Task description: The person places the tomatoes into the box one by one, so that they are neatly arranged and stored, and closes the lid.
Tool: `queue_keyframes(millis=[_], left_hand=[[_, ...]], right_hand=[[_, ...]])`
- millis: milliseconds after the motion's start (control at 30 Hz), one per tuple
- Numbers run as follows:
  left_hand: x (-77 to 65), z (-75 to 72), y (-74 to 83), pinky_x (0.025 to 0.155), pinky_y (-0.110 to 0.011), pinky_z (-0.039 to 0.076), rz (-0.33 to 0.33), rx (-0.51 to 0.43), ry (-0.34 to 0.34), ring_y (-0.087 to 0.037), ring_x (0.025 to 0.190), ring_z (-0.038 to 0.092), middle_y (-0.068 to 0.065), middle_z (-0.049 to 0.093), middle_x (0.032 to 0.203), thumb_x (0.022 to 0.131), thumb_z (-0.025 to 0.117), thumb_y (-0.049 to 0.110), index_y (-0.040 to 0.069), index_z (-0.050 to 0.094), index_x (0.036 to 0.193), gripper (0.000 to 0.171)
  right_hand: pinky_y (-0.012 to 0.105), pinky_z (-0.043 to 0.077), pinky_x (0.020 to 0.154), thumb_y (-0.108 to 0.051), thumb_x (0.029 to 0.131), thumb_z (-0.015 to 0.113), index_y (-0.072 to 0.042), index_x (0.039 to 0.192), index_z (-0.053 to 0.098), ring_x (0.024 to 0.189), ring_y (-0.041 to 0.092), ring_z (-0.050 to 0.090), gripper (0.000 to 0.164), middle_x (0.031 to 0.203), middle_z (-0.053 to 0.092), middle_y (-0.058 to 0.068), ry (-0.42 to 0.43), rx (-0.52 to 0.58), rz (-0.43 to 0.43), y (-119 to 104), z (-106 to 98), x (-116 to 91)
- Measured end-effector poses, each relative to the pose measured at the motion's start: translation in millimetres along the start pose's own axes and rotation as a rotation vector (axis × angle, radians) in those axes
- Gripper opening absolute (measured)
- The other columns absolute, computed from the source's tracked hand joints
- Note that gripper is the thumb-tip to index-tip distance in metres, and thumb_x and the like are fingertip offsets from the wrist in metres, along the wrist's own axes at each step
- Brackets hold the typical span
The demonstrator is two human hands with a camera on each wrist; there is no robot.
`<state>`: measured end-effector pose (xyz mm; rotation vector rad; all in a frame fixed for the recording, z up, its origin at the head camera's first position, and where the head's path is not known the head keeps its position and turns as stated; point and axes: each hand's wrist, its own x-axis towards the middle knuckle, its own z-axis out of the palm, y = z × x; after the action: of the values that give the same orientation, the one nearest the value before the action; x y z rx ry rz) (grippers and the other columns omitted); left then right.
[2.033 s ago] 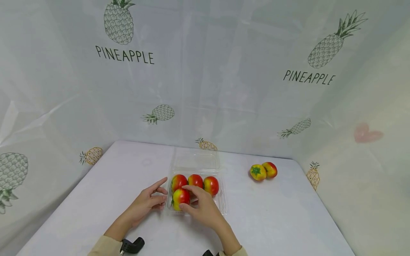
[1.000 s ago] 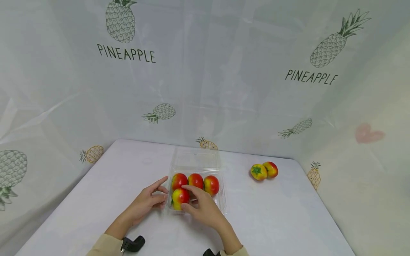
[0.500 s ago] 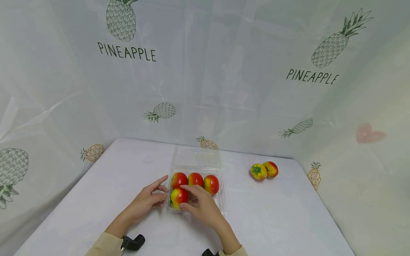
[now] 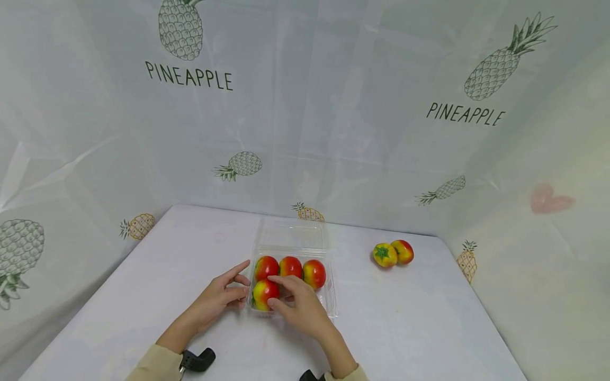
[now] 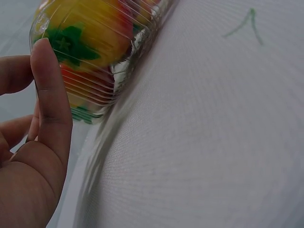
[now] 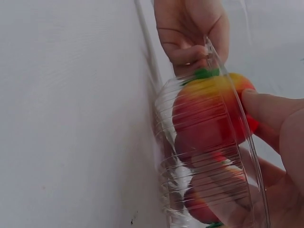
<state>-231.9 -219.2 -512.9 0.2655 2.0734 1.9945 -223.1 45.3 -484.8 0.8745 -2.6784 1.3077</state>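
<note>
A clear plastic clamshell box [image 4: 332, 304] stands on the table with its lid [image 4: 293, 235] folded back. Three red-and-yellow persimmons fill its back row: a left one [image 4: 266, 268], a middle one [image 4: 290, 266] and a right one [image 4: 314, 273]. My right hand [image 4: 302, 309] reaches over the front row and holds another persimmon [image 4: 265, 295] between thumb and fingers, in the front left corner. In the right wrist view this persimmon [image 6: 209, 107] sits partly below the rim, green calyx toward the left hand. My left hand [image 4: 214, 301] touches the box's left side, thumb [image 5: 50, 95] at the wall.
Two more persimmons, one yellow with its green calyx up [image 4: 384, 255] and one redder [image 4: 403, 252], lie together at the back right of the white table [image 4: 405, 323]. A pineapple-print cloth [image 4: 333, 132] hangs behind and along the sides.
The held persimmon has shifted slightly left, closer to the box's left wall, with the right hand following. The left hand has stayed at the box's side.
</note>
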Motion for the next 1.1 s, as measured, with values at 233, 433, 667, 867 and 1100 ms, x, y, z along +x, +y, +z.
queue_keyframes(millis=[233,433,667,867,1100], left_hand=[[-1.3,0.5,1.3,0.081,-0.026,0.061,-0.001,0.000,-0.002,-0.019,0.086,0.062,-0.021,0.048,0.128,0.105,0.067,0.016,0.012,0.031,0.168,0.073],[-1.7,0.9,2.0,0.082,-0.026,0.062,-0.008,0.001,0.002,-0.020,0.086,0.063,-0.019,0.049,0.127,0.104,0.068,0.017,0.013,0.031,0.168,0.073],[-1.6,0.8,3.3,0.080,-0.027,0.062,-0.008,-0.004,-0.001,-0.019,0.083,0.062,-0.020,0.049,0.127,0.104,0.068,0.016,0.012,0.030,0.168,0.074],[-1.5,1.6,3.9,0.080,-0.027,0.062,-0.016,-0.010,-0.001,-0.019,0.084,0.062,-0.020,0.048,0.128,0.104,0.068,0.016,0.012,0.030,0.168,0.075],[-1.1,1.1,2.5,0.080,-0.028,0.062,-0.007,0.002,-0.007,-0.020,0.084,0.062,-0.020,0.048,0.127,0.104,0.068,0.015,0.012,0.030,0.168,0.075]], right_hand=[[0.027,0.060,0.091,-0.036,0.098,0.078,-0.030,0.142,0.067,0.106,0.011,0.068,0.046,0.131,0.069,-0.007,0.002,-0.033,0.015,1.6,2.9,0.5],[0.027,0.060,0.090,-0.036,0.096,0.080,-0.031,0.141,0.068,0.102,0.011,0.068,0.047,0.128,0.070,-0.008,0.002,-0.066,0.051,-1.2,4.3,0.2],[0.027,0.061,0.085,-0.034,0.094,0.084,-0.025,0.137,0.070,0.099,0.014,0.070,0.047,0.124,0.069,-0.006,0.018,-0.110,0.066,-6.4,5.9,-0.3],[0.024,0.061,0.081,-0.031,0.093,0.084,-0.025,0.136,0.070,0.096,0.013,0.071,0.046,0.126,0.069,-0.005,0.015,-0.111,0.069,-6.6,6.5,-1.4],[0.025,0.060,0.084,-0.035,0.099,0.077,-0.027,0.135,0.071,0.095,0.008,0.069,0.038,0.122,0.069,-0.007,0.022,-0.096,0.054,-5.8,5.4,-2.1]])
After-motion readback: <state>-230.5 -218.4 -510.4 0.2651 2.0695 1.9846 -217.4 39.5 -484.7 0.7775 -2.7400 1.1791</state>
